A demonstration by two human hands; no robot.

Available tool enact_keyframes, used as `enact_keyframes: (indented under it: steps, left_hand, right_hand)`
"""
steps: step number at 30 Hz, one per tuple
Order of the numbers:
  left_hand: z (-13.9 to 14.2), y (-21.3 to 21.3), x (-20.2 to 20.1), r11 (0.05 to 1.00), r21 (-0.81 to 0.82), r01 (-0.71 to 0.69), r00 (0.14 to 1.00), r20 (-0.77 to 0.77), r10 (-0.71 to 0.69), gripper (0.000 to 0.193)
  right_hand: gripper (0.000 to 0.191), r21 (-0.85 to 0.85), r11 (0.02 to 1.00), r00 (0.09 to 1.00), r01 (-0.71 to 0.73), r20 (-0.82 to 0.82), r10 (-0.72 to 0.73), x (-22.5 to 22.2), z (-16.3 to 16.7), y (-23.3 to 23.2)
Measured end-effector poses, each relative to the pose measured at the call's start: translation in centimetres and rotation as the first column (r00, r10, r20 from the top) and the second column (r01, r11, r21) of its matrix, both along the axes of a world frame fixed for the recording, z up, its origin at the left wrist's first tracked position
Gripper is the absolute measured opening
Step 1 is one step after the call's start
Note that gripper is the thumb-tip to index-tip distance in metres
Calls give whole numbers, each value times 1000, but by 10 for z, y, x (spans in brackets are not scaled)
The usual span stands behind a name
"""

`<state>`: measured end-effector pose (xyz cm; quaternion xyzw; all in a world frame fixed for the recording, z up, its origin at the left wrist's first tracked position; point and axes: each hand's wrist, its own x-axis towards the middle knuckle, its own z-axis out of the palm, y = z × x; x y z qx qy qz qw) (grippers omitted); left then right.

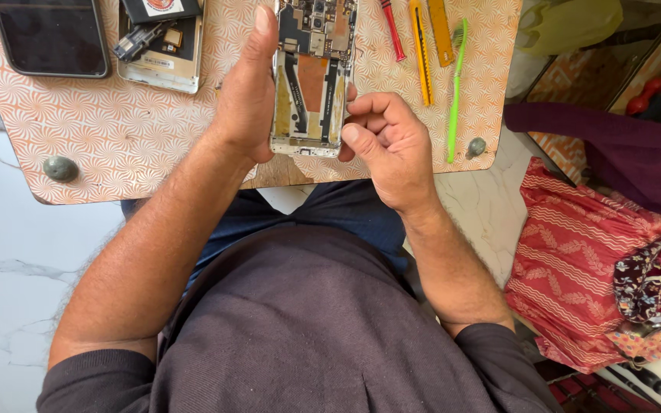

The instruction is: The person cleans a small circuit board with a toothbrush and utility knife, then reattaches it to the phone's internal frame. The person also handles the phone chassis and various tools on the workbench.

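The left hand (248, 95) grips the opened phone (313, 76) by its edge, upright over the board (116, 130), so its inside faces up, while the right hand (388, 145), fingers curled, pinches its lower corner to steady it.

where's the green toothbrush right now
In the head view the green toothbrush lies on the patterned board, right of the yellow cutter and just beyond the right hand.

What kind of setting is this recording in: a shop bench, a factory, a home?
Probably a small informal phone-repair spot, maybe at home. Both hands hold an opened phone over a low patterned board; hand tools and another dismantled phone lie on it, above marble floor.
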<state>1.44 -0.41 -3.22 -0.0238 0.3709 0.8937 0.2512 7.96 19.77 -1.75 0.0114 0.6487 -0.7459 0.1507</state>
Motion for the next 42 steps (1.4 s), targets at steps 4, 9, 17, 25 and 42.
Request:
enact_keyframes:
  steps: [4, 9, 17, 25, 42]
  left_hand:
    - [3, 0, 0, 999, -33, -2, 1000, 8, 2, 100]
    - [4, 1, 0, 999, -42, -6, 1000, -27, 5, 99]
    - [-1, 3, 3, 996, -91, -25, 999, -29, 23, 94]
    - [-8, 9, 5, 969, -236, -75, 984, -176, 33, 94]
    - [-11, 18, 0, 995, -103, 12, 1000, 17, -10, 58]
  right_hand:
    - [18, -56, 998, 1000, 18, 24, -16, 2, -2, 1]
    - [22, -81, 997, 1000, 19, 7, -18, 3, 2, -2]
    - [24, 41, 995, 996, 91, 17, -92, 0, 6, -6]
    - [27, 140, 984, 993, 115, -23, -113, -3, 0, -3]
    - [21, 11, 996, 988, 91, 122, -91, -11, -16, 23]
